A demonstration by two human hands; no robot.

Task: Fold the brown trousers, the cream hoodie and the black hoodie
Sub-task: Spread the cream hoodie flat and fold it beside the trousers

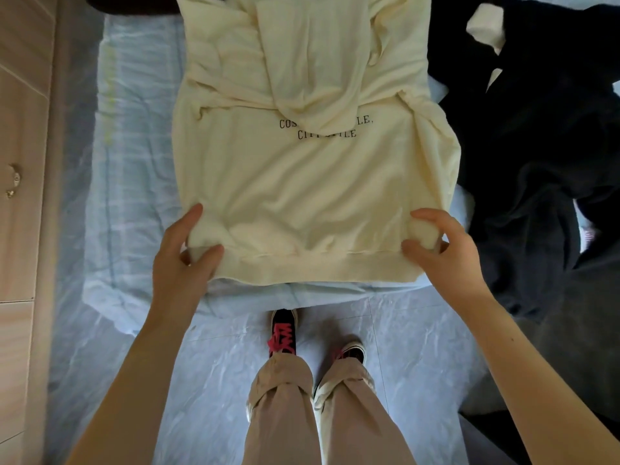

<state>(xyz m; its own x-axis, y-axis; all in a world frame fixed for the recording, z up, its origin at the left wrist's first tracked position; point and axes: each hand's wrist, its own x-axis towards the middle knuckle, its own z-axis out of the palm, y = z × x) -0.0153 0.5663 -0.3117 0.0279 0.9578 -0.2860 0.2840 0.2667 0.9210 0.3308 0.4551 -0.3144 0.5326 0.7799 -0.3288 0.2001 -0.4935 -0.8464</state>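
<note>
The cream hoodie (312, 182) lies on the bed with its back up, black lettering showing, hood and sleeves folded inward over it. My left hand (183, 260) pinches the hem's near left corner. My right hand (443, 250) grips the near right corner in the same way. The black hoodie (523, 129) lies crumpled to the right of the cream one, partly hanging off the bed. A dark garment (131, 3) shows at the top left edge; what it is cannot be told.
The bed has a pale blue sheet (134, 162). A wooden cabinet (23, 196) stands along the left. My feet in black shoes with pink laces (283, 333) stand on the marbled floor (208, 380) at the bed's near edge.
</note>
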